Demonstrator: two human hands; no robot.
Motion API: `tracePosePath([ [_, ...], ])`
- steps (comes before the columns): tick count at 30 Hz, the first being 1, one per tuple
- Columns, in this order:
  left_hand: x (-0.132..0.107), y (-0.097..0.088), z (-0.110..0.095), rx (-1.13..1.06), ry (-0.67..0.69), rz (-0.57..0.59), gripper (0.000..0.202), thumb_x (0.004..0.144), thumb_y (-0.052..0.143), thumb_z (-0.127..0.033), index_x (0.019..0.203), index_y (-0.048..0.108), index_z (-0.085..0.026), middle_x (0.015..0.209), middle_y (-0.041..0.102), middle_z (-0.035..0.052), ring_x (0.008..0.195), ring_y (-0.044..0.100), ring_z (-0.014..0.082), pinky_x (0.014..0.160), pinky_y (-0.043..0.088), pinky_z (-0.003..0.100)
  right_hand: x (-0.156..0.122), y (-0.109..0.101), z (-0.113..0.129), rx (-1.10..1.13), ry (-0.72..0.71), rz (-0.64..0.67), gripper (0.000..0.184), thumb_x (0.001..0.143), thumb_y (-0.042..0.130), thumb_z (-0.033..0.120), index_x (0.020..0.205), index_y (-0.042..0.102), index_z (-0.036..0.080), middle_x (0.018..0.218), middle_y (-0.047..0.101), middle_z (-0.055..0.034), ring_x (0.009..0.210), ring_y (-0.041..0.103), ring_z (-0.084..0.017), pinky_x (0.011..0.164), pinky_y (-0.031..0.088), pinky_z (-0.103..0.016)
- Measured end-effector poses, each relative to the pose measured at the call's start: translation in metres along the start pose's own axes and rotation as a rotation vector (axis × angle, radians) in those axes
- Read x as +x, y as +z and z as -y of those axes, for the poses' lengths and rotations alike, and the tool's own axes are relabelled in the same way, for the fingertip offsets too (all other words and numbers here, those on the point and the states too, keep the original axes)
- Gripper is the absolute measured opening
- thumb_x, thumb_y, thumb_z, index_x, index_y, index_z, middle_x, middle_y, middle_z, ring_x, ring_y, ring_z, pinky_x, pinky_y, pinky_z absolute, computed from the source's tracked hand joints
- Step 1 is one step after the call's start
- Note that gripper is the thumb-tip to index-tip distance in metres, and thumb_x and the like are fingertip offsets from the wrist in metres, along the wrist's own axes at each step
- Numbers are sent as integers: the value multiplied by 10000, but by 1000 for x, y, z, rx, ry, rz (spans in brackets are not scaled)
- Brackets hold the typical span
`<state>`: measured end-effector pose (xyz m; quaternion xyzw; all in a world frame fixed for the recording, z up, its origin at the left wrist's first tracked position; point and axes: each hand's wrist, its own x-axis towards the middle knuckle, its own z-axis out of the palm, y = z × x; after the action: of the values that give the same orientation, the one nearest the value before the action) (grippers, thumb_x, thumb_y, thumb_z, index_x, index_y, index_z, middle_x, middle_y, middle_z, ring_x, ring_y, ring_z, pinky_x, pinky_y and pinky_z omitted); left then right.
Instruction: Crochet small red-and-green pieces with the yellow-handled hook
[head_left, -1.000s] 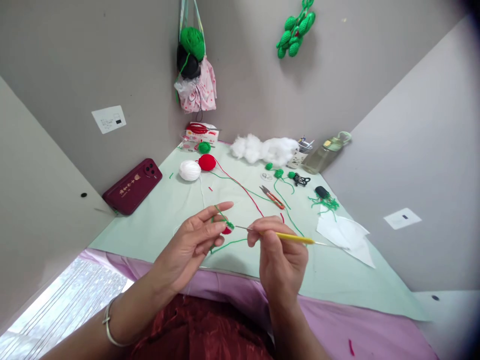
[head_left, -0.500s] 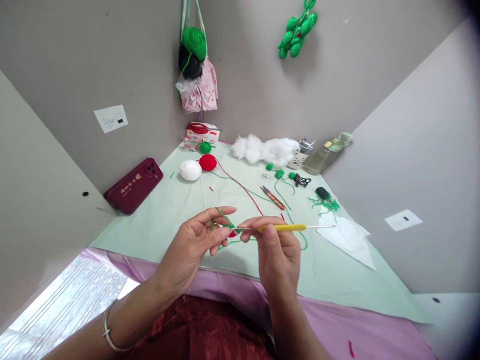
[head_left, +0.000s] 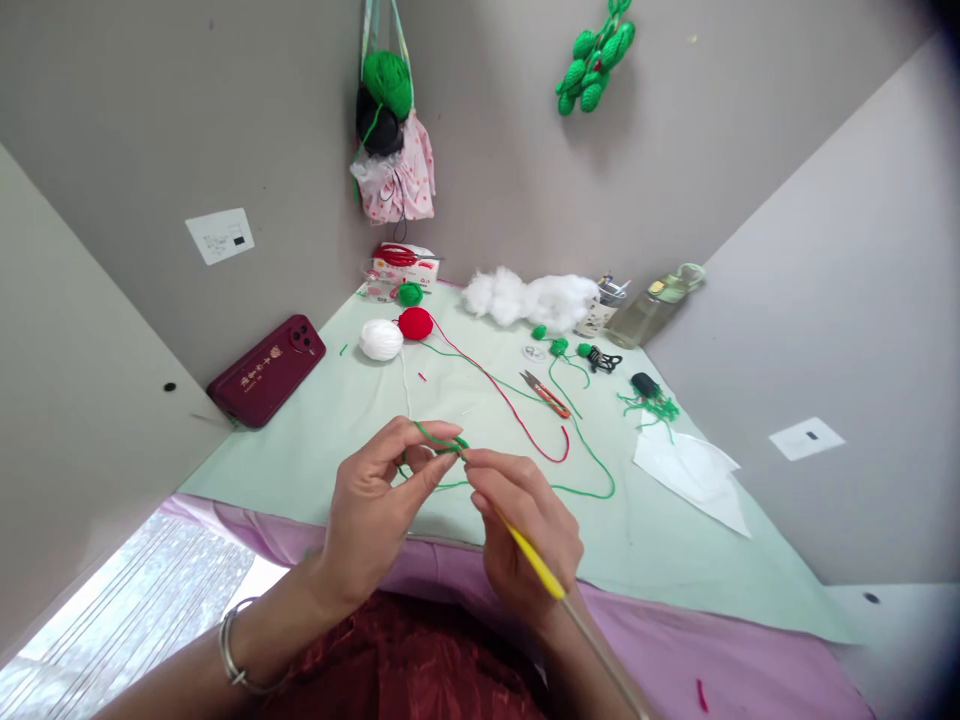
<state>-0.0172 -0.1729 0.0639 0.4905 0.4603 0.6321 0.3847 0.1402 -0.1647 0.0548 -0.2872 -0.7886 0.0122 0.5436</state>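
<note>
We see our left hand [head_left: 375,510] near the tabletop's [head_left: 352,400] near edge, fingers curled and pinching a small green crochet piece [head_left: 450,445], with green yarn [head_left: 585,470] looped over its index finger. Our right hand [head_left: 525,530] is closed on a yellow hook [head_left: 536,565], its fingertips meeting the piece just right of the left thumb; the hook's handle slants toward the near right. The yarn trails right across the tabletop beside a red strand [head_left: 510,405]. Farther off lie snips [head_left: 546,393], a white ball [head_left: 380,339] touching a red ball [head_left: 415,323], and stuffing [head_left: 532,298]. A phone [head_left: 266,370] leans at the left.
</note>
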Motion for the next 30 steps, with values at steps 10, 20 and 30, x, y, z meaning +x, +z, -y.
tracePosePath([
  [10,5,4,3,-215,-255,27,281,830,864,-305,1105,825,-267,812,622,-32,572,452,77,505,378,217,-9,17,-10,97,25,-146,353,968,623,72,1236,744,269,1097,816,-89,922,806,-207,751,669,-304],
  [20,10,0,-2,-400,-396,109,438,809,885,-270,1232,777,-239,819,604,-39,646,489,78,563,400,200,-15,17,-19,-123,-119,-39,476,972,638,91,1391,676,312,1156,804,-100,997,801,-242,797,690,-368],
  [30,15,-13,-9,-499,-469,188,398,781,908,-226,1170,825,-248,733,548,-51,600,400,55,557,376,175,9,-6,-5,368,293,-90,247,1010,596,122,1067,786,269,860,783,-29,799,730,-191,704,611,-341],
])
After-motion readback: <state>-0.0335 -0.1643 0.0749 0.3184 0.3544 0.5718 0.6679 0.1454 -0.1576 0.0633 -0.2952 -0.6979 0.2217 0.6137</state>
